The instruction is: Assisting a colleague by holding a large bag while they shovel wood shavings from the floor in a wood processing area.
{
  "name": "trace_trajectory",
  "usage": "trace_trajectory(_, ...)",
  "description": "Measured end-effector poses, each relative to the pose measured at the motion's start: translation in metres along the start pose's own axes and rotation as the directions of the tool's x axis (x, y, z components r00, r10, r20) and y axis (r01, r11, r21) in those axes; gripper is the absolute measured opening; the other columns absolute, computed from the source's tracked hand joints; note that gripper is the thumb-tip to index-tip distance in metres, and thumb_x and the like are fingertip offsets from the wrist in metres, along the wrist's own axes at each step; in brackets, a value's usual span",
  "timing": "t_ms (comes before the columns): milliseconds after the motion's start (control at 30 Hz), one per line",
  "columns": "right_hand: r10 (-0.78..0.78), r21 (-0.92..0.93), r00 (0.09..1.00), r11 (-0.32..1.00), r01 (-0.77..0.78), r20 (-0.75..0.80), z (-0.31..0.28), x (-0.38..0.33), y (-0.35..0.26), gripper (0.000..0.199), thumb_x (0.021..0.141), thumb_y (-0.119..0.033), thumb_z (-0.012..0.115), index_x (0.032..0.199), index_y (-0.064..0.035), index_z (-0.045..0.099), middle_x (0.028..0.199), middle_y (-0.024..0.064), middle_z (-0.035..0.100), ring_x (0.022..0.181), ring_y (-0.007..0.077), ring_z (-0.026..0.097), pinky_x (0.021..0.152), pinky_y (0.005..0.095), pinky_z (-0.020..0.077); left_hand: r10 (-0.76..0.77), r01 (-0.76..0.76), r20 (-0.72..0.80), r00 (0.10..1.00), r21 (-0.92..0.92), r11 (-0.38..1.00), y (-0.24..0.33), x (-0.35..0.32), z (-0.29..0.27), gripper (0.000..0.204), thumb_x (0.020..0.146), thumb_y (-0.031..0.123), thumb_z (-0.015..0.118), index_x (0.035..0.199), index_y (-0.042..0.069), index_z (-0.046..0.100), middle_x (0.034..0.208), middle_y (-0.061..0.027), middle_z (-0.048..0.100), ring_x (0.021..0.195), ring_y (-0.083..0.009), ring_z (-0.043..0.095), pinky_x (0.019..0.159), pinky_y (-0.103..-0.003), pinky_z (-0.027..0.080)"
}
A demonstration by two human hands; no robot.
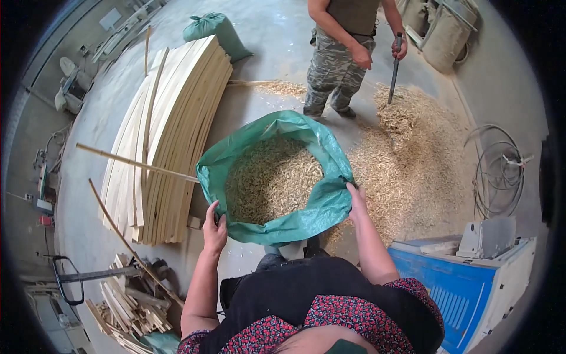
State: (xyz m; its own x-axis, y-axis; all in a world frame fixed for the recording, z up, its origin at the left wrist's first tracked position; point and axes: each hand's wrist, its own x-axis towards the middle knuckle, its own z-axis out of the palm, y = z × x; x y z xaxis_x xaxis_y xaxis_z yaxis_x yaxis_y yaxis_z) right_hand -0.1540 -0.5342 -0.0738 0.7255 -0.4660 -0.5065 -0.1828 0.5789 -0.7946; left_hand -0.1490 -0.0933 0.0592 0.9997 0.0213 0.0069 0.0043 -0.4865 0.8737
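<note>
A large green woven sack (321, 203) stands with its mouth spread wide in front of me, wood shavings (274, 183) filling much of what shows inside. My left hand (215, 227) grips the rim on the near left side, thumb and fingers closed on the plastic. On the right, my right hand (356, 200) is closed on a gathered fold of the same rim. Beyond the sack a co-worker in camouflage trousers (336, 71) holds a dark pole (395, 74) whose lower end reaches a big heap of shavings (407, 159).
Left of the sack lies a tall stack of planks (165, 141), with a tied green sack (217, 35) behind it. Thin poles (135, 162) lean nearby. Scrap wood (130, 304) lies at lower left, a blue machine (439, 292) at lower right, and a coiled cable (500, 171) against the wall.
</note>
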Motion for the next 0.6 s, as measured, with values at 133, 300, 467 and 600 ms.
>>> trace_trajectory(133,-0.212,-0.37,0.976,0.903,0.218,0.056,-0.007,0.013,0.0,0.028,0.086,-0.023,0.067,0.096,-0.0001,0.055,0.086,0.0123,0.061,0.08,0.0217,0.06,0.072,0.0362,0.0513,0.043,-0.044,-0.013,0.999,-0.095,0.995,-0.007,-0.006,0.003,0.051,0.09,-0.001,0.057,0.137,0.01,0.042,0.102,-0.0045,0.055,0.089,-0.0108,0.053,0.08,-0.023,0.044)
trace_trajectory(300,-0.066,-0.282,0.994,0.959,0.037,-0.091,-0.004,0.052,0.035,0.024,0.09,-0.024,0.056,0.096,-0.0007,0.058,0.084,0.0115,0.062,0.072,0.0242,0.06,0.068,0.0381,0.0513,0.067,-0.067,-0.006,0.998,-0.184,0.981,-0.006,-0.017,-0.005,0.056,0.088,-0.006,0.053,0.141,0.007,0.038,0.12,-0.0057,0.053,0.105,-0.0125,0.053,0.09,-0.024,0.042)
trace_trajectory(467,0.189,-0.031,0.948,0.979,-0.204,-0.257,-0.08,0.126,0.083,0.024,0.093,-0.023,0.05,0.103,-0.0028,0.06,0.092,0.0144,0.064,0.082,0.0305,0.064,0.076,0.0484,0.0536,0.059,-0.023,0.125,0.99,-0.275,0.961,-0.01,-0.008,0.011,0.064,0.085,-0.006,0.056,0.144,0.007,0.035,0.116,-0.0052,0.056,0.1,-0.0107,0.055,0.087,-0.024,0.044)
trace_trajectory(600,0.304,0.252,0.952,0.92,-0.299,0.019,-0.041,0.099,0.095,0.034,0.099,-0.032,0.045,0.115,-0.0048,0.059,0.11,0.0156,0.065,0.097,0.0322,0.065,0.085,0.0553,0.0519,0.04,-0.02,0.075,0.996,-0.25,0.968,-0.016,-0.02,-0.005,0.067,0.083,-0.007,0.056,0.145,0.007,0.034,0.11,-0.004,0.058,0.097,-0.0105,0.056,0.085,-0.024,0.045)
